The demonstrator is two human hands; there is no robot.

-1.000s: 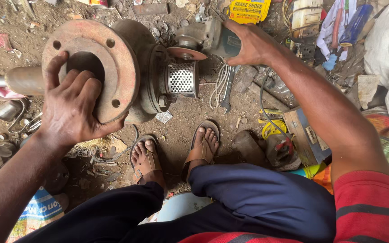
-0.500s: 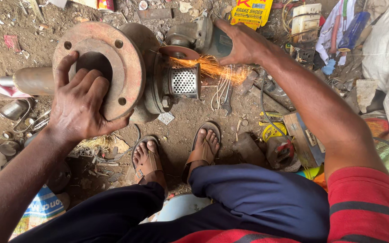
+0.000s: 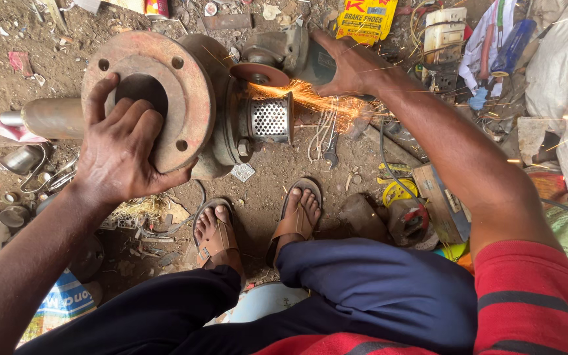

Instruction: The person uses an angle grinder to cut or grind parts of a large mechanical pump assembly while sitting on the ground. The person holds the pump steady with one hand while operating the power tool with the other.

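A person's left hand [image 3: 123, 154] lies spread over the lower edge of a rusty round flange [image 3: 149, 98], fingers hooked into its centre hole and thumb under the rim, steadying a heavy cast-iron pump body [image 3: 221, 118] that lies on its side on bare dirt ground [image 3: 264, 190]. A dull metal pipe [image 3: 50, 117] sticks out to the flange's left, toward the ground's left edge, where small tins and wire scraps lie. At the pump body's right end sits a perforated metal strainer [image 3: 269, 118]. Just above it the reddish disc [image 3: 258, 73] of an angle grinder [image 3: 290, 56] meets the metal, throwing orange sparks [image 3: 323, 102] to the right. The right hand [image 3: 353, 66] is wrapped tightly around the grinder's body, near the top edge of the ground. Below, two feet in brown sandals [image 3: 258, 227] rest on the dirt. A yellow carton [image 3: 366, 20] and loose tools crowd the upper right.
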